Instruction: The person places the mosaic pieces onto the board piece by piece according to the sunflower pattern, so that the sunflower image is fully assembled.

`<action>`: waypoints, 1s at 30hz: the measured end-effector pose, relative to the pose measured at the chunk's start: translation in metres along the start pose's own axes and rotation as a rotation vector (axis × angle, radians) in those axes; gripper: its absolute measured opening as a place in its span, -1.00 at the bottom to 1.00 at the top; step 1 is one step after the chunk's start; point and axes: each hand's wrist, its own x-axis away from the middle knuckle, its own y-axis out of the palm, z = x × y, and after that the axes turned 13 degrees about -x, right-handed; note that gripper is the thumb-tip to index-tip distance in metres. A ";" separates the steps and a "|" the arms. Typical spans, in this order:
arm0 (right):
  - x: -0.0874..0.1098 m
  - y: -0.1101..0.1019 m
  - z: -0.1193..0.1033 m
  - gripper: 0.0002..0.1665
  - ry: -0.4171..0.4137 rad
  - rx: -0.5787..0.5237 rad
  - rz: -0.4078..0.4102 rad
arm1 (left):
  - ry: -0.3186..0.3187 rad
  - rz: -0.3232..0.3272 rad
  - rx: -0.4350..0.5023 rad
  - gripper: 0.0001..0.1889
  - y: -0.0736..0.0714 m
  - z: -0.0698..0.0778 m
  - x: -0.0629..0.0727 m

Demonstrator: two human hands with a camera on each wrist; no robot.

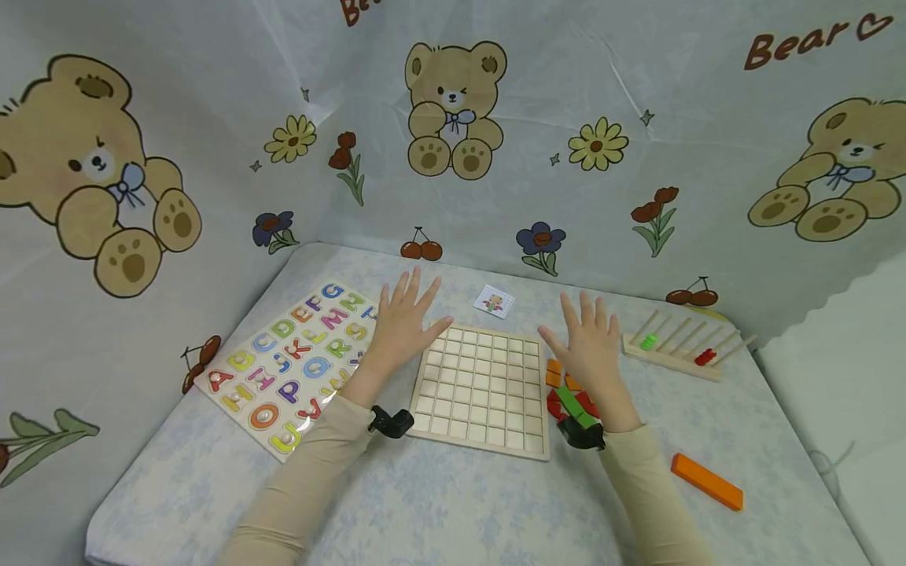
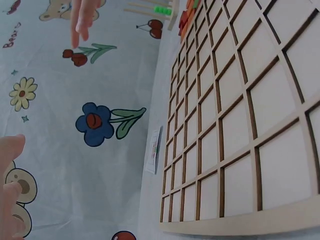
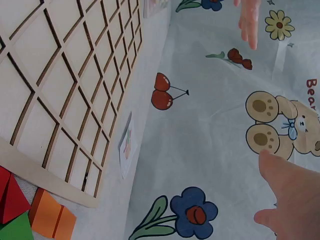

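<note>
The head camera looks forward and down across the counter (image 1: 453, 503). The 2 wrist cameras sit low and close, skimming the wooden grid board (image 2: 240, 125) from opposite sides; all 3 views share it.

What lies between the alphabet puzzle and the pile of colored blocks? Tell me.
In the head view, the wooden grid board lies between the alphabet puzzle and the colored blocks; the left hand hovers over its left edge.
</note>
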 end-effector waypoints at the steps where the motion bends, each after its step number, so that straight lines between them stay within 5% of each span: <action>1: 0.000 0.000 0.000 -0.08 0.000 -0.001 0.000 | 0.001 -0.001 -0.002 -0.21 0.000 0.000 0.000; 7: -0.002 0.003 0.005 -0.13 -0.018 -0.056 0.016 | -0.003 0.000 0.003 -0.22 0.002 0.000 -0.001; 11: -0.004 0.009 0.016 -0.20 -0.045 -0.183 0.012 | -0.025 0.008 0.124 -0.25 0.012 -0.007 0.004; 19: 0.005 0.032 0.057 -0.40 0.004 -0.553 -0.106 | -0.045 0.043 0.763 -0.44 0.055 -0.012 0.022; 22: 0.009 0.043 0.074 -0.50 -0.010 -0.615 -0.093 | -0.074 0.027 0.911 -0.49 0.076 -0.012 0.027; 30: 0.014 0.061 0.104 -0.55 -0.047 -0.713 -0.110 | -0.158 -0.007 0.918 -0.51 0.100 -0.012 0.027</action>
